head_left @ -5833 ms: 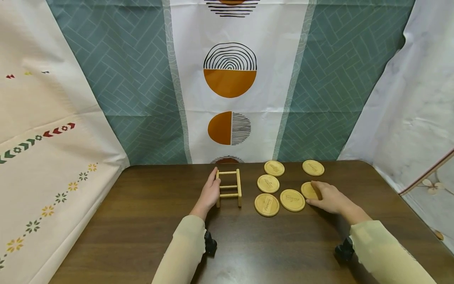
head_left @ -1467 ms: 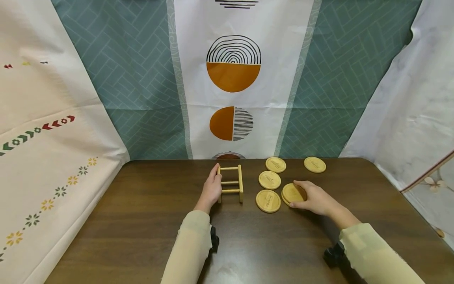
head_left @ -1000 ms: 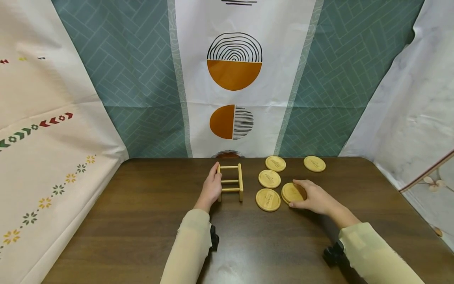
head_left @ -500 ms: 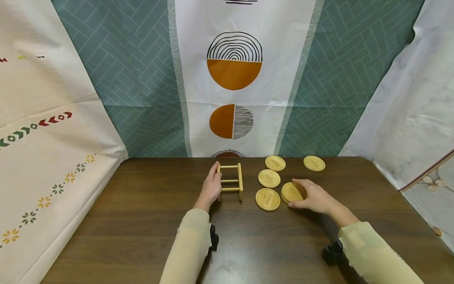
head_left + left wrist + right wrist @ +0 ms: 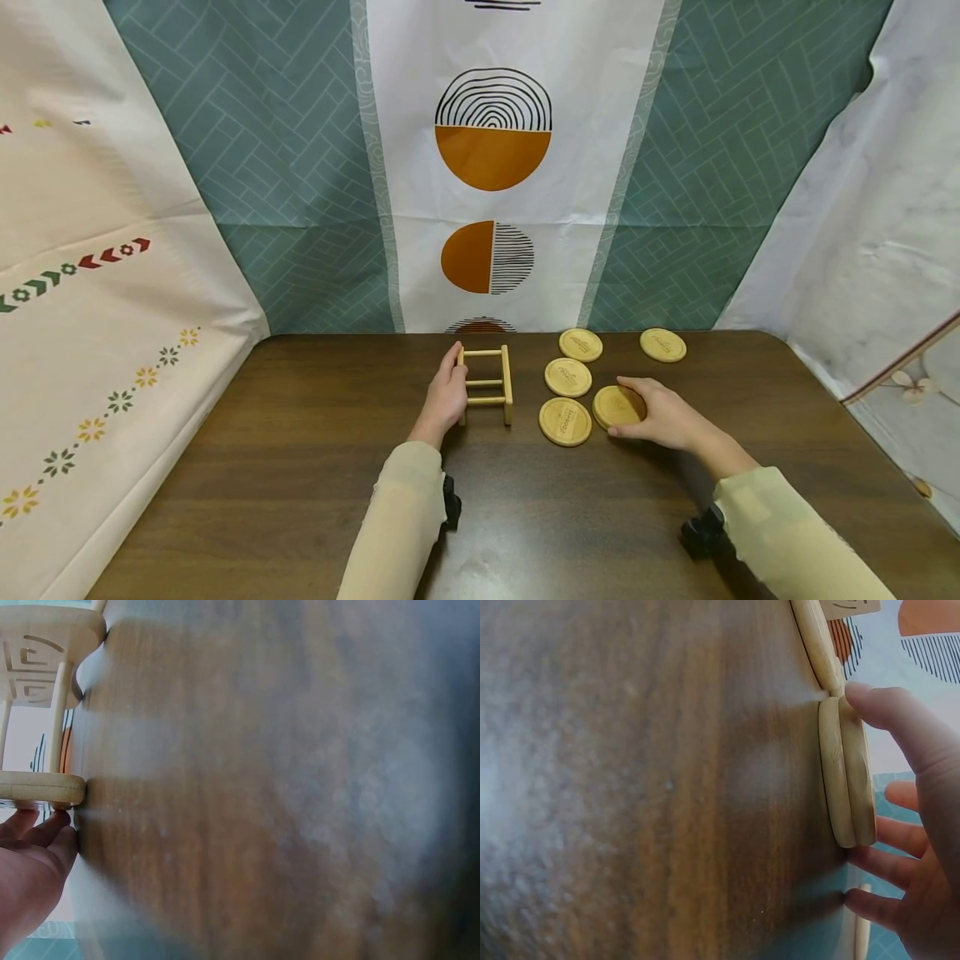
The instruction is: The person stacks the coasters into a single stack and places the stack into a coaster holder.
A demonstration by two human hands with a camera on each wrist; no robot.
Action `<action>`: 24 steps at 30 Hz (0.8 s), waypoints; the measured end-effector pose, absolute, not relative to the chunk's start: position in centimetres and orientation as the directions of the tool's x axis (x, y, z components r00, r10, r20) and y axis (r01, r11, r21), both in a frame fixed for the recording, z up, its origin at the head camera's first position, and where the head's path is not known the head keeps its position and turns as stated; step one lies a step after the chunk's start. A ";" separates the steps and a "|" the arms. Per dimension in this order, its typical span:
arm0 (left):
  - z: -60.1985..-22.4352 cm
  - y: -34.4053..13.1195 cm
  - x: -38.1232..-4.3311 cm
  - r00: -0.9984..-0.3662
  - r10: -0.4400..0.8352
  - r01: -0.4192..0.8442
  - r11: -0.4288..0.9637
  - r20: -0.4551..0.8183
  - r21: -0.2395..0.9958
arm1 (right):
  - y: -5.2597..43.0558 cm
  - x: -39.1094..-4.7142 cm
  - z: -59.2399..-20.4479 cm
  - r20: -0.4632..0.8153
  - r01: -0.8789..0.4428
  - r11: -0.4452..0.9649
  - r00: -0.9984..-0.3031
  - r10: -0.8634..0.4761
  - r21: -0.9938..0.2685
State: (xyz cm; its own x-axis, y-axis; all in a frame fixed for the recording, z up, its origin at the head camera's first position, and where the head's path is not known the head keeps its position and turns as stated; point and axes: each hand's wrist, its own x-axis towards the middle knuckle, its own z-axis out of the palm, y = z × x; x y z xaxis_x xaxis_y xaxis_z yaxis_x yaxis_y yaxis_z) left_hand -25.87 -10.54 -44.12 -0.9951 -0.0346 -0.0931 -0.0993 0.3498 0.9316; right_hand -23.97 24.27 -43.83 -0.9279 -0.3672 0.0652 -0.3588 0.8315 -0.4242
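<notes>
On the left, my left hand (image 5: 446,397) grips the near upright side of a small wooden coaster rack (image 5: 507,392). In the left wrist view, the fingers press against the outer face of the rack's side panel (image 5: 43,787), and a carved panel stands opposite. My right hand (image 5: 667,418) holds a round wooden coaster (image 5: 617,407) by its edge, thumb on one side and fingers on the other. That coaster lies flat upon a second one, the lower coaster (image 5: 835,772), their rims nearly lined up. The rack's slots hold no coasters.
Left of the stack lie an engraved coaster (image 5: 565,422), another coaster (image 5: 567,377) behind it, and a third coaster (image 5: 581,344) by the back edge. A lone coaster (image 5: 663,345) lies at the back right. Patterned cloth (image 5: 322,208) hangs behind the brown table (image 5: 300,500).
My right hand has carried its coaster leftward onto the neighbouring one, then shifted it slightly until the rims nearly match. The left hand keeps its grip on the rack.
</notes>
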 end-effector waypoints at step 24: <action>-44.4 -10.5 -26.0 -0.995 -0.032 -0.099 0.350 -0.094 0.932 | 23.0 -24.0 -43.6 0.107 -0.418 0.806 -0.904 -0.413 -0.419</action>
State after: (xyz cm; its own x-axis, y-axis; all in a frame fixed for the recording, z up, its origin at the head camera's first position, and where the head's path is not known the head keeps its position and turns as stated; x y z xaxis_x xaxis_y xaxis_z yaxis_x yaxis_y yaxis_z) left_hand -25.97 -10.54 -44.37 -0.9951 -0.0317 -0.0936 -0.0987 0.3500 0.9315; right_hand -24.01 23.05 -43.65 -0.9042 -0.4135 0.1073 -0.4183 0.8060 -0.4189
